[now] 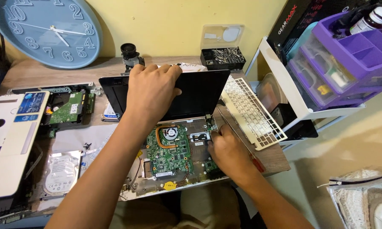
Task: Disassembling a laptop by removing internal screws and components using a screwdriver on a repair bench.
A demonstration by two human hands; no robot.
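the left hand (pixel 150 91) is gripping the top edge of a black laptop screen (pixel 199 95), fingers curling over the rim and the palm lying against its back, holding it upright. just below that hand, the opened laptop base (pixel 157 186) is lying flat on the wooden desk (pixel 25 70), its green circuit board (pixel 172 152) showing, with a copper pipe and a small round fan (pixel 170 133) right under the wrist. the right hand (pixel 227 152) is resting on the right side of the board, near the screen hinge (pixel 208 118), fingers bent and pressing down; whether it is pinching anything small, i cannot tell. a red-handled screwdriver (pixel 258 163) is lying just right of this hand, partly under it. further right, a white keyboard frame (pixel 252 112) is sitting at a slant. beyond the left hand's fingers, a black box of screws (pixel 222 57) is standing open. far left of the left forearm, a silver hard drive (pixel 61 171) and another opened laptop (pixel 68 106) are lying.
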